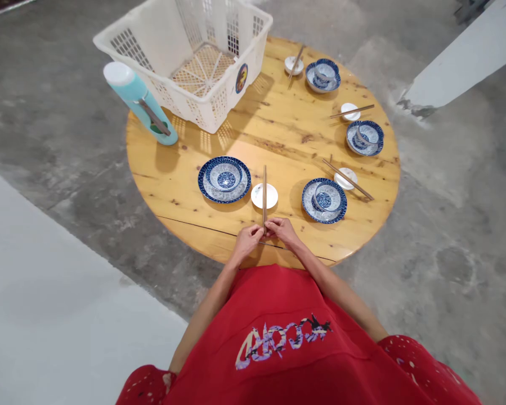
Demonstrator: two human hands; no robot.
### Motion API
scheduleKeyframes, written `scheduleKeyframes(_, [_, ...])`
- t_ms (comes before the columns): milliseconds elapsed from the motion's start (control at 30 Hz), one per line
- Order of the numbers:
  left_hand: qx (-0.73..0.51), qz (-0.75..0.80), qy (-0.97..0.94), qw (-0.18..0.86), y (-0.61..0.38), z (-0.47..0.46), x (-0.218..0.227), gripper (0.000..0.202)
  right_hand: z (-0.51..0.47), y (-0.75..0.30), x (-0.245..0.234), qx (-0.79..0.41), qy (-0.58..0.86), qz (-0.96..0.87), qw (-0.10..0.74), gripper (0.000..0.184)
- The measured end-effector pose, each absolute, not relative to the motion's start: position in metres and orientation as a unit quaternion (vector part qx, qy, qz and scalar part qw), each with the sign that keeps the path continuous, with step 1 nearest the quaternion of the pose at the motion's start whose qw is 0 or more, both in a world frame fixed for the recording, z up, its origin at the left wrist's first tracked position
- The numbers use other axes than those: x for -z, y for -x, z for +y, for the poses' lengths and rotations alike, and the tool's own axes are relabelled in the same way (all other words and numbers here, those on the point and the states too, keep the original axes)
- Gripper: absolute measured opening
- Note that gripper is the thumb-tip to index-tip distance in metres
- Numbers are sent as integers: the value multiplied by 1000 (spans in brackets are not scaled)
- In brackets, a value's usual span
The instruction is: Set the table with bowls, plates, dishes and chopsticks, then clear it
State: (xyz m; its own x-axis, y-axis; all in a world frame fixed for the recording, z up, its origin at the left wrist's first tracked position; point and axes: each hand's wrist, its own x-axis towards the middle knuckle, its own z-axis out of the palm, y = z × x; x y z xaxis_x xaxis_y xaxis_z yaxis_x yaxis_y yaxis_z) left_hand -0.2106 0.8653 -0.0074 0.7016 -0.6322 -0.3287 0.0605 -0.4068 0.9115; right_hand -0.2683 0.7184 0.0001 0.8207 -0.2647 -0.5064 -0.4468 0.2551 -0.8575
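A pair of wooden chopsticks (265, 188) lies across a small white dish (271, 196) near the table's front edge, pointing away from me. Both hands pinch its near end: my left hand (249, 236) from the left, my right hand (280, 229) from the right. The fingers of each are closed on the sticks. Left of the dish, a blue-and-white bowl (225, 178) sits on a matching blue-rimmed plate (206, 192). To the right is another patterned plate (308, 206) with a bowl (327, 198) on it.
A white plastic basket (216, 109) stands at the back left, with a light-blue bottle-shaped container (140, 101) beside it. More place settings line the right side of the round wooden table (278, 126), among them chopsticks (349, 179) on a dish. A white pillar (464, 62) rises at the right.
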Motion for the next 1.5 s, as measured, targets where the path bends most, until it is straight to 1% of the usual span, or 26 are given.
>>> scheduleKeyframes(300, [339, -188, -766, 513, 210, 866, 8, 34, 718, 268, 1, -63, 614, 297, 729, 33])
scheduleKeyframes(567, [330, -177, -779, 504, 211, 868, 9, 39, 718, 269, 5, -59, 619, 303, 723, 41])
scheduleKeyframes(700, [310, -170, -787, 505, 211, 876, 3, 41, 718, 272, 1, -42, 597, 327, 731, 47])
scheduleKeyframes(800, [295, -155, -791, 513, 212, 887, 1, 46, 718, 275, -3, -28, 575, 356, 736, 48])
scheduleKeyframes(933, [269, -124, -811, 505, 212, 904, 8, 49, 712, 287, -6, 7, 564, 380, 733, 42])
scheduleKeyframes(1167, [254, -118, -827, 488, 224, 920, 7, 44, 716, 334, -8, 23, 554, 419, 719, 37])
scheduleKeyframes(1300, [277, -168, -819, 474, 232, 913, -5, 43, 734, 359, -4, 13, 560, 440, 702, 35])
scheduleKeyframes(1500, [310, -276, -797, 439, 240, 908, -15, 39, 763, 388, -5, 27, 566, 492, 661, 22])
